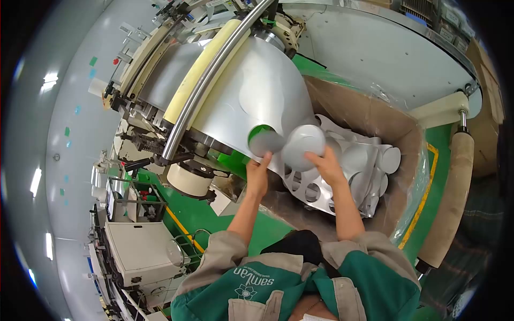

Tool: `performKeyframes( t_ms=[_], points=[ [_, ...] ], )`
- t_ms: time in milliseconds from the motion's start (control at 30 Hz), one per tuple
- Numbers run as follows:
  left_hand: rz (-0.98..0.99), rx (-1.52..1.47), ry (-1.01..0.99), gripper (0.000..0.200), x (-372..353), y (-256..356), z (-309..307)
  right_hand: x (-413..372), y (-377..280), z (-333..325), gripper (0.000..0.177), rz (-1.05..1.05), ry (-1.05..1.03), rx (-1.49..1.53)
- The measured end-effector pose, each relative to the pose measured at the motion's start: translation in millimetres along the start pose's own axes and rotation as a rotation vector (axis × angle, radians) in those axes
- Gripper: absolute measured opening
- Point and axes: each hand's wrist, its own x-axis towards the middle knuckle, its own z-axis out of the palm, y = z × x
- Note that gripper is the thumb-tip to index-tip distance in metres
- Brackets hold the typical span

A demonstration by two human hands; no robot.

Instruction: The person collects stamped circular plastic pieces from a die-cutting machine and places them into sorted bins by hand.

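Observation:
A wide silver sheet (257,75) comes off the machine's roller and has a round hole with green showing behind it. My left hand (257,174) pinches the lower edge of the sheet beside a grey round piece (266,143) at that hole. Just to the right, my right hand (326,165) grips a rounded silver piece (304,145), thumb on its face and other fingers hidden behind. Below and beyond it, crumpled silver sheet with round holes (356,166) lies in a large plastic-lined cardboard box (407,198).
A steel bar (209,75) and a yellow strip (179,101) cross the machine at upper left. A covered roller (450,203) stands at the right. White cabinet (142,246) and a cart are at lower left, on green floor with yellow lines.

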Motion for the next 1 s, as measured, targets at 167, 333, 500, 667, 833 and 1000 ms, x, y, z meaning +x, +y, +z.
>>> performKeyframes(
  t_ms=[167, 333, 500, 667, 833, 1000],
  points=[
    [-0.184, 0.01, -0.228, 0.036, -4.2, -17.7, -22.0, 13.6, 3.7, 16.4, 0.034, 0.13, -0.28, 0.152],
    [0.073, -0.192, 0.004, 0.044, 26.6, 34.9, -23.2, -5.3, 58.5, -22.9, 0.037, 0.118, 0.184, 0.96],
    [0.181, -0.16, 0.048, 0.036, 63.7, 45.0, -49.6, 21.1, 16.6, 9.4, 0.035, -0.029, -0.048, 0.486],
    [0.091, -0.195, -0.024, 0.025, 42.3, 43.0, -36.5, 72.5, -7.0, 69.1, 0.036, -0.016, -0.259, 0.009],
    [-0.15, -0.072, -0.084, 0.027, 18.9, 44.3, -26.7, 44.1, 18.5, 42.4, 0.041, 0.03, -0.115, 0.358],
    [0.057, -0.277, 0.087, 0.031, 59.4, 55.6, -50.8, 20.3, 53.0, -12.8, 0.038, 0.021, 0.241, 0.861]
  ],
)
